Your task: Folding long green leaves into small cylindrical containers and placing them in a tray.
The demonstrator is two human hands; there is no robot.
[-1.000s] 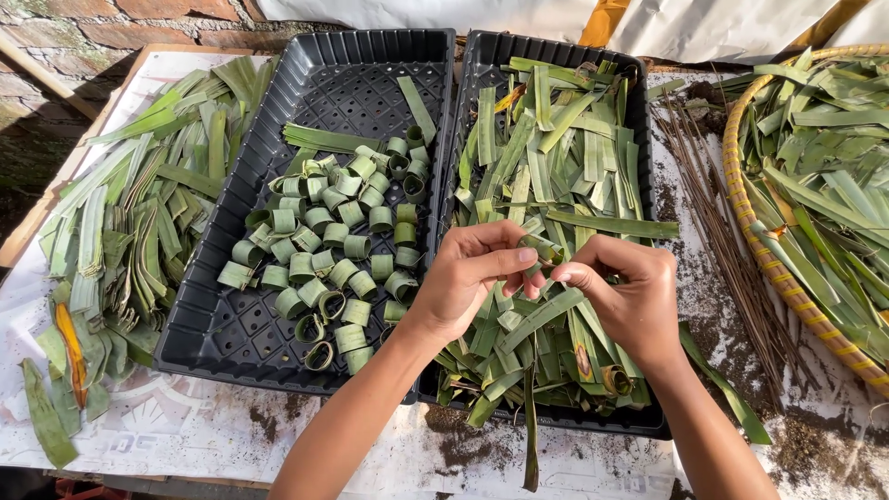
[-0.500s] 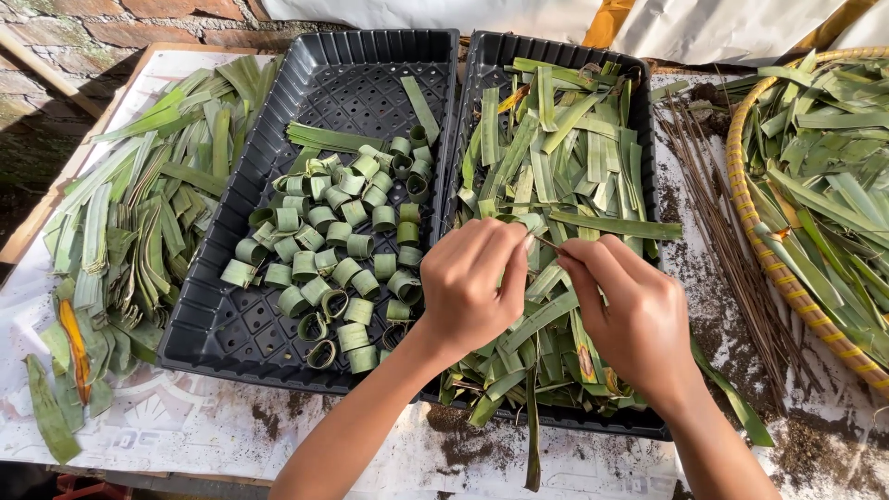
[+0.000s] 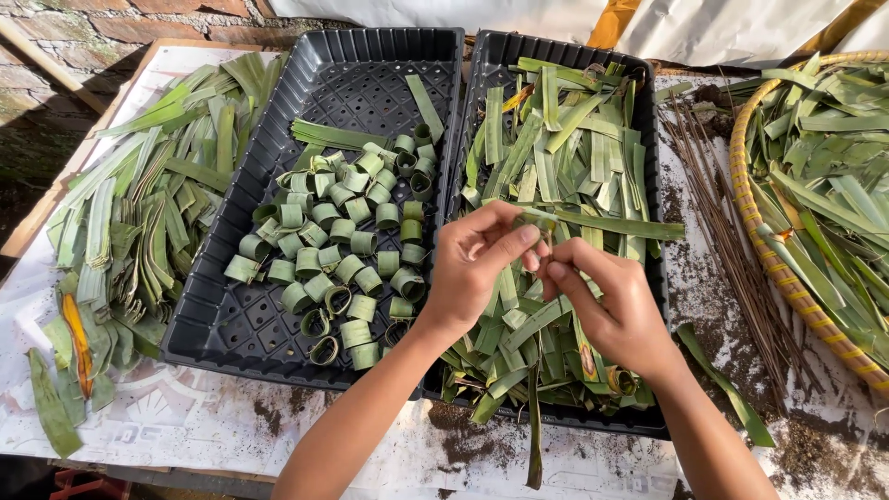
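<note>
Now the left hand (image 3: 477,264) and right hand (image 3: 607,301) have lifted, pinching one leaf strip (image 3: 602,222) together.

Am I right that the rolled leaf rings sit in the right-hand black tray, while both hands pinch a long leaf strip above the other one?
Not quite. The head view shows the rolled leaf rings in the left black tray. Both hands, left hand and right hand, pinch the long leaf strip above the right tray of flat cut leaves.

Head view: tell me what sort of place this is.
Probably an outdoor craft bench: sunlight, a brick wall, soil on the table cover. Two black trays hold leaf rings and cut strips; both hands pinch a strip.
</note>
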